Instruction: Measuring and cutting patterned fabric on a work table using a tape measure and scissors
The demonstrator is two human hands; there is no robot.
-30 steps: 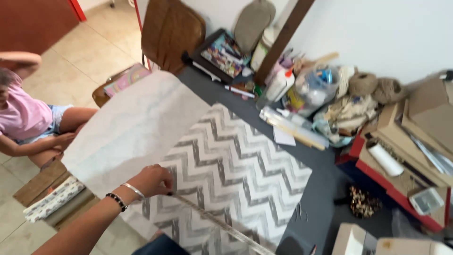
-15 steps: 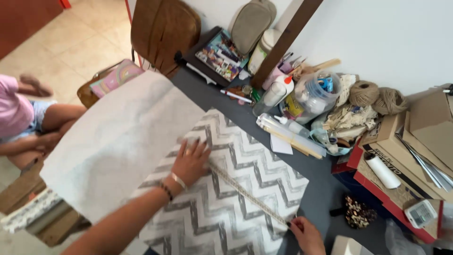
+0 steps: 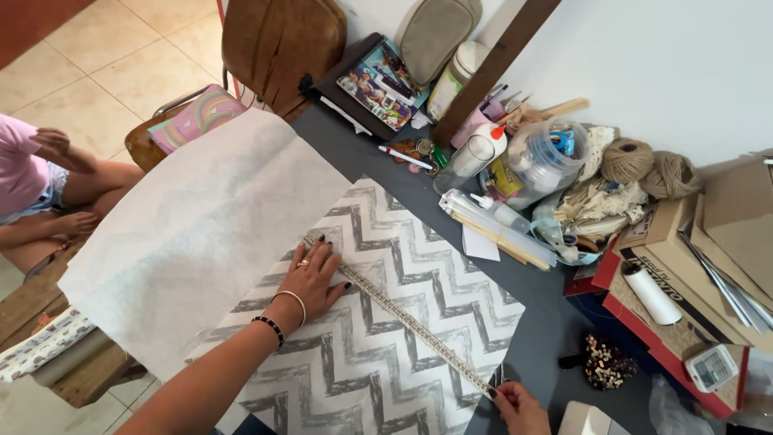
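Left hand: the left hand (image 3: 310, 278) lies flat, fingers spread and released, pressing one end of the measuring tape (image 3: 403, 316) onto the chevron fabric (image 3: 386, 354).
Right hand: the right hand (image 3: 519, 405) sits at the lower edge of the view, fingertips pinched on the tape's other end, at the fabric's right edge.
Measuring tape: stretched straight and diagonal across the grey-and-white zigzag cloth, from the left hand down to the right.
White sheet: a large plain white sheet (image 3: 193, 242) overlaps the fabric's upper left part and hangs past the dark grey table (image 3: 555, 322) edge.
Packages, right: stacked cardboard boxes (image 3: 684, 266), brown over red, with a white roll (image 3: 651, 294) resting on top (printing too small to make out).
Packages, top: a colourful picture book (image 3: 382, 80) on a dark flat case, beside a beige pouch (image 3: 435, 32) leaning on the wall.
Clutter: a clear plastic tub (image 3: 547, 161), a white glue bottle (image 3: 487, 145) with an orange tip, and two balls of brown twine (image 3: 648, 165).
Nearby: another person in pink (image 3: 24, 185) sits on the floor, left.
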